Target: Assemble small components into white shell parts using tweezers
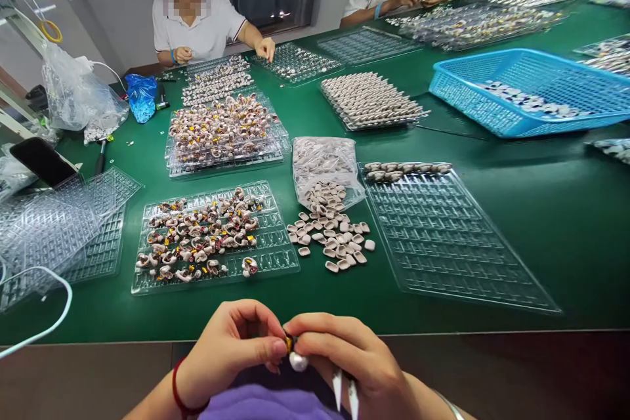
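Over my lap, just off the near table edge, my left hand (pixel 236 348) pinches a small earphone part (pixel 298 361) between thumb and forefinger. It has a rounded white end and a dark and yellow middle. My right hand (pixel 349 354) grips the same part from the other side with its fingertips. Tweezers (pixel 337 388) are tucked in my right hand too, their two pale tips pointing down. Fingers hide much of the part. Beyond my left hand lies a clear tray (pixel 288 262) of similar beige parts with yellow and dark red bits.
Loose beige shells (pixel 344 243) spill from a plastic bag (pixel 325 157). A clear tray (pixel 457 243) at right holds pieces in its far rows. Stacked trays (pixel 226 131), a blue basket (pixel 522 125) and a phone (pixel 42 161) lie farther off. Two people work across the table (pixel 295 105).
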`<act>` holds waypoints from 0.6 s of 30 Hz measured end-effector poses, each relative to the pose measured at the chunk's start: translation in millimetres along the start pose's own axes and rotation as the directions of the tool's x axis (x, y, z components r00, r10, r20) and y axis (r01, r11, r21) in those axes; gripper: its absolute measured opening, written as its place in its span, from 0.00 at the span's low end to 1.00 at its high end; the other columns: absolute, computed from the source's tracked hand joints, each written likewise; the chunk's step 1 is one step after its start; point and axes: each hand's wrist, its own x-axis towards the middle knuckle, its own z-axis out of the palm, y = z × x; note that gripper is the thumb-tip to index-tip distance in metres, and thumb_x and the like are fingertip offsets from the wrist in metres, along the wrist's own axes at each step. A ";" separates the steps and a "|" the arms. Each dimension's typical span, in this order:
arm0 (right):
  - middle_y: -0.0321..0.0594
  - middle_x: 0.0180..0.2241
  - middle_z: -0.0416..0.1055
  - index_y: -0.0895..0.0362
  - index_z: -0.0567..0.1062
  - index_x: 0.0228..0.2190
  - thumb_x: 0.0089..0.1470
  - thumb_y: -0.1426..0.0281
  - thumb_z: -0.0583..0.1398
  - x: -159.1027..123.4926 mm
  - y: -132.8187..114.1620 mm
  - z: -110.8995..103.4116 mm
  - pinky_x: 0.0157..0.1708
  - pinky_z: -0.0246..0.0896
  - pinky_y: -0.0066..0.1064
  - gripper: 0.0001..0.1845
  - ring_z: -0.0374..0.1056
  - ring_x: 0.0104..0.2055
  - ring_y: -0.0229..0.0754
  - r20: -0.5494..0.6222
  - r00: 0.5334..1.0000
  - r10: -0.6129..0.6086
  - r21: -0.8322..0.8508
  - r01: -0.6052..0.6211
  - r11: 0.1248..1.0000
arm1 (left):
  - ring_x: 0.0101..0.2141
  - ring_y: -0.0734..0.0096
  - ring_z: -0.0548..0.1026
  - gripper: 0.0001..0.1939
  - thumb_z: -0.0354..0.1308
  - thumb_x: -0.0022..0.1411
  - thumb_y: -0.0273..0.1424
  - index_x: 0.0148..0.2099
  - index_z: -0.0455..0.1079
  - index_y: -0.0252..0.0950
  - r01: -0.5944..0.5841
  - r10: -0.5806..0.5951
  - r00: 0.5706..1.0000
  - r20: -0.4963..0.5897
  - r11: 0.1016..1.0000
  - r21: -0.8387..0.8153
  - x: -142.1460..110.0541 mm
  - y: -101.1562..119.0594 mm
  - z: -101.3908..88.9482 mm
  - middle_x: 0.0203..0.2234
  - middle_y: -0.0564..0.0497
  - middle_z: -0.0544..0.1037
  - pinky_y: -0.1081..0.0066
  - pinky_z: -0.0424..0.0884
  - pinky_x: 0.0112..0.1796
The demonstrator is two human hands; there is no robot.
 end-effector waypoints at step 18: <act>0.43 0.31 0.74 0.58 0.71 0.40 0.64 0.77 0.52 -1.6 3.4 1.6 0.29 0.70 0.25 0.09 0.73 0.30 0.38 0.009 0.999 -0.031 0.014 0.031 0.999 | 0.27 0.73 0.75 0.07 0.66 0.55 0.30 0.37 0.75 0.34 -0.252 0.320 0.942 -0.103 0.875 0.413 -11.4 -13.2 9.5 0.27 0.50 0.79 0.78 0.71 0.30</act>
